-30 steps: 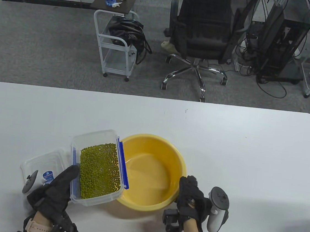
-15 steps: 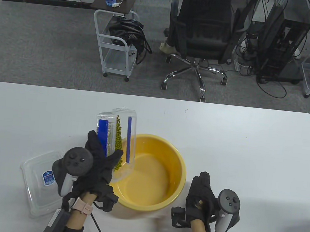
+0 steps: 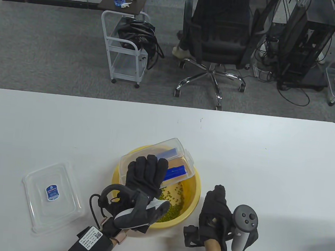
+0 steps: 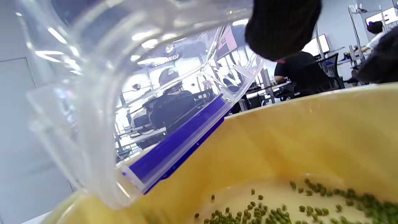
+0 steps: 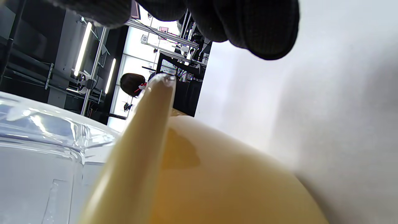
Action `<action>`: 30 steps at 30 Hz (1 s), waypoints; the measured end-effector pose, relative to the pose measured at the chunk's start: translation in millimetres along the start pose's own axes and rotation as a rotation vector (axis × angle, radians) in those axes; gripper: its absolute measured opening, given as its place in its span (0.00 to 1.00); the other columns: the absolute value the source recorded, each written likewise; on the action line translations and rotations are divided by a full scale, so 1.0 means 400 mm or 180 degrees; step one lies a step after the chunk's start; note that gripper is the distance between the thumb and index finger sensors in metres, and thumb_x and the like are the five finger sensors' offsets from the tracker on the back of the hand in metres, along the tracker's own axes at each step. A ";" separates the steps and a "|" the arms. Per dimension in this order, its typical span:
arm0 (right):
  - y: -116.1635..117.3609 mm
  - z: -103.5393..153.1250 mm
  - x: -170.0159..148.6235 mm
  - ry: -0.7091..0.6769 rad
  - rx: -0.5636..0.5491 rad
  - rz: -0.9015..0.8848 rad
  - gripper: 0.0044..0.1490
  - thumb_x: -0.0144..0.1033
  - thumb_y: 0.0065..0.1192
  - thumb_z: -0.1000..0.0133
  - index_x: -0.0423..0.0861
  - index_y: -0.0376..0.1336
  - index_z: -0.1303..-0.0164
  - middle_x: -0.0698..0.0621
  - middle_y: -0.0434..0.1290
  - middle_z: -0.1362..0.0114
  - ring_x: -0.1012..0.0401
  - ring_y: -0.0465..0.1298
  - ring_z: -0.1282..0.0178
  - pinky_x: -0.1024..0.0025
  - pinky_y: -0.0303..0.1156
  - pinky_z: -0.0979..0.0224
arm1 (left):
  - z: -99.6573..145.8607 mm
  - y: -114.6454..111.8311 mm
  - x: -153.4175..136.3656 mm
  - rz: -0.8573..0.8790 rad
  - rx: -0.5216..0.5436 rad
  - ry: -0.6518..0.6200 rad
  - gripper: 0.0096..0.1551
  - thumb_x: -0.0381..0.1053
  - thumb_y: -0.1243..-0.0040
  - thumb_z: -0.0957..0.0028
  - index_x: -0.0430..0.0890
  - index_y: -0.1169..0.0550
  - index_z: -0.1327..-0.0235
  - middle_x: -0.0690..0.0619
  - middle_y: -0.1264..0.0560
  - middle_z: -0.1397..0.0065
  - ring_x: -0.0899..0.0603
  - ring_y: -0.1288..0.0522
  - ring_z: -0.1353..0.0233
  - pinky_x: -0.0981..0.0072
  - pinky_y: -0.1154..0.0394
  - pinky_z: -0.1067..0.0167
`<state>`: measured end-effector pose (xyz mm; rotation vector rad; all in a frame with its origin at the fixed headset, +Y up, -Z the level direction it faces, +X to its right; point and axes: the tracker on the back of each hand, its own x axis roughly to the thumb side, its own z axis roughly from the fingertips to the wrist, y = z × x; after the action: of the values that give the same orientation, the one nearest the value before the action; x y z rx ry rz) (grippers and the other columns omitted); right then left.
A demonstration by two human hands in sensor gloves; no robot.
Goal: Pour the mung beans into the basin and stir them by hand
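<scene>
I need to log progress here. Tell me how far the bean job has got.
Done: the mung beans lie in the yellow basin, and the lid is off, on the table.
In hand: the left hand holds the clear container tipped upside down over the basin; it looks empty.
Left: put the container aside and stir the beans. The right hand rests beside the basin, not in the beans.
</scene>
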<state>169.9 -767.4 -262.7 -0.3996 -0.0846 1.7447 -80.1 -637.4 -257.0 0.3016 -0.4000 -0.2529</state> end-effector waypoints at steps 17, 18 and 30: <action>0.019 -0.001 -0.022 0.0406 0.0514 -0.0788 0.37 0.52 0.47 0.49 0.49 0.42 0.36 0.38 0.52 0.31 0.41 0.60 0.36 0.56 0.68 0.37 | 0.038 -0.341 -0.596 0.5464 0.0079 0.3291 0.56 0.60 0.47 0.38 0.37 0.65 0.22 0.28 0.58 0.20 0.24 0.45 0.25 0.31 0.36 0.35; 0.021 -0.001 -0.019 0.0396 0.0532 -0.0825 0.37 0.52 0.47 0.49 0.49 0.42 0.35 0.38 0.52 0.31 0.41 0.60 0.36 0.56 0.68 0.37 | 0.041 -0.391 -0.601 0.5548 -0.0052 0.3410 0.56 0.59 0.46 0.38 0.36 0.65 0.23 0.27 0.58 0.20 0.23 0.45 0.25 0.31 0.36 0.35; 0.021 0.002 0.008 0.0169 0.0552 -0.0798 0.37 0.52 0.47 0.49 0.48 0.43 0.35 0.37 0.52 0.31 0.40 0.60 0.36 0.55 0.68 0.38 | 0.029 -0.542 -0.560 0.4892 -0.0564 0.3689 0.48 0.51 0.50 0.37 0.40 0.64 0.23 0.28 0.61 0.22 0.21 0.48 0.29 0.33 0.38 0.36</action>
<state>161.3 -765.8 -264.8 -0.2943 0.0528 1.4803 -323.6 -773.5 -396.1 -0.1219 0.6017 1.3541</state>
